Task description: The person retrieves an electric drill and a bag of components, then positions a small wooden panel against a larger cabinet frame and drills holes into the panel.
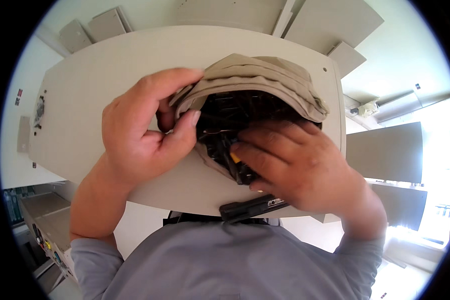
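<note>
A beige fabric bag (270, 75) lies on the table with its mouth facing me, its top edge gathered in folds. Through the opening I see a jumble of dark, shiny pieces (225, 107) and a small yellow-orange part (235, 157). My left hand (145, 125) grips the left rim of the bag between thumb and fingers. My right hand (295, 160) reaches into the mouth from the right, its fingers stretched over the dark pieces and its thumb apart from them. Beneath the right hand, at the near table edge, lies a long black tool (250, 206) with a silvery part; its right end is hidden.
The pale table (100, 75) has a curved look and carries small dark bits (40, 111) at its left end. Flat grey panels (385, 152) stand beyond its right side. At lower left is a brown cabinet-like unit (47, 215).
</note>
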The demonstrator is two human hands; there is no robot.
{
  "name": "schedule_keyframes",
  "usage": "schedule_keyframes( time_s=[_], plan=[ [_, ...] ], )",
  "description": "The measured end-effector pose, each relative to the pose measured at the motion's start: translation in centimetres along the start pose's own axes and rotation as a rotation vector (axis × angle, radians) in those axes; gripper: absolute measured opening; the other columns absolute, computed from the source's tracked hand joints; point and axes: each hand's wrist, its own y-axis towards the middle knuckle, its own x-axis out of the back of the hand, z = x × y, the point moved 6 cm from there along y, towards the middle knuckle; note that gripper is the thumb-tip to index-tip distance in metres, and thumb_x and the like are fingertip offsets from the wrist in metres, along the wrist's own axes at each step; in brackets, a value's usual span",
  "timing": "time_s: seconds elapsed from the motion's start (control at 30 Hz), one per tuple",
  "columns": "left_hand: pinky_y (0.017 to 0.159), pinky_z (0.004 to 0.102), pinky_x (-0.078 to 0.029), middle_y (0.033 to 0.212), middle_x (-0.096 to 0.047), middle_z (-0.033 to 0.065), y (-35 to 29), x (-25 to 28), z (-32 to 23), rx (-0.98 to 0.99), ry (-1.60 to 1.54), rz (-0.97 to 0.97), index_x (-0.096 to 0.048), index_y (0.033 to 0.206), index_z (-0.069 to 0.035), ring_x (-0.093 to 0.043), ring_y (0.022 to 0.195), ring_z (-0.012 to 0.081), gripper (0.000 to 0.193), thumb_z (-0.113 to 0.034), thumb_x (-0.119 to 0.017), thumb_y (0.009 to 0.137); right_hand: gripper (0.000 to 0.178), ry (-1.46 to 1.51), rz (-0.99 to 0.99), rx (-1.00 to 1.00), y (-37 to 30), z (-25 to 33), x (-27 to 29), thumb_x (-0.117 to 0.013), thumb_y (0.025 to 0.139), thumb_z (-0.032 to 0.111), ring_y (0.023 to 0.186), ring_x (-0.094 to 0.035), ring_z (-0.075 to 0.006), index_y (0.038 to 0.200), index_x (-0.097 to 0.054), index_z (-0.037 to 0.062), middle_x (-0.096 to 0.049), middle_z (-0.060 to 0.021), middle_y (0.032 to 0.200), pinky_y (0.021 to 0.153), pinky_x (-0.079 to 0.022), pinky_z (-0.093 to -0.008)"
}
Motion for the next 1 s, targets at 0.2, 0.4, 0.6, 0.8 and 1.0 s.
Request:
schedule_keyframes(
  time_s=[0.2, 0.4, 0.6, 0.8, 1.0],
  plan=[
    [0.063, 0.0196, -0.044, 0.120, -0.071, 0.0111, -0.2, 0.0, -0.4, -0.078, -0.010, 0.040, -0.064, 0.134, 0.006, -0.056, 0.079, 0.0057, 0.048, 0.007, -0.073, 0.087, 0.046, 0.191, -0.160, -0.206, 2.7, -2.8, 0.2, -0.073, 0.096, 0.027, 0.117, -0.065, -0.0431, 0.133, -0.064, 0.0016, -0.068, -0.0208, 0.127, 0.096, -0.053, -0.0494],
    [0.054, 0.0209, -0.039, 0.077, -0.061, -0.0016, 0.3, -0.3, 0.5, -0.116, -0.116, -0.113, -0.069, 0.130, -0.003, -0.046, 0.057, 0.0043, 0.044, 0.006, -0.071, 0.087, 0.046, 0.203, -0.107, -0.359, 6.8, -6.1, -1.8, -0.067, 0.097, 0.027, 0.105, -0.071, -0.0439, 0.130, -0.061, -0.0035, -0.073, -0.0289, 0.109, 0.092, -0.056, -0.0492],
    [0.065, 0.0187, -0.040, 0.106, -0.065, 0.0031, -0.2, 0.0, 0.6, -0.088, -0.014, -0.015, -0.063, 0.135, 0.005, -0.048, 0.076, 0.0053, 0.045, 0.009, -0.069, 0.091, 0.049, 0.180, 0.085, -0.463, 7.7, -8.0, -2.1, -0.066, 0.094, 0.031, 0.105, -0.072, -0.0404, 0.131, -0.064, -0.0016, -0.073, -0.0258, 0.116, 0.092, -0.057, -0.0469],
    [0.064, 0.0196, -0.040, 0.106, -0.066, 0.0028, -0.2, 0.4, 0.2, -0.086, 0.027, -0.081, -0.063, 0.135, 0.004, -0.045, 0.072, 0.0047, 0.044, 0.011, -0.068, 0.091, 0.026, 0.261, -0.034, -0.547, 5.9, -7.7, -1.3, -0.068, 0.092, 0.023, 0.097, -0.071, -0.0342, 0.110, -0.074, 0.0048, -0.074, -0.0166, 0.103, 0.087, -0.056, -0.0427],
    [0.063, 0.0192, -0.041, 0.111, -0.069, 0.0048, -0.2, 0.7, 0.3, -0.097, 0.003, -0.095, -0.063, 0.134, 0.005, -0.048, 0.072, 0.0039, 0.043, 0.012, -0.067, 0.091, 0.022, 0.173, -0.049, -0.432, 5.0, -6.5, -1.2, -0.067, 0.091, 0.017, 0.089, -0.070, -0.0321, 0.110, -0.072, 0.0066, -0.072, -0.0143, 0.098, 0.081, -0.056, -0.0409]
  ],
)
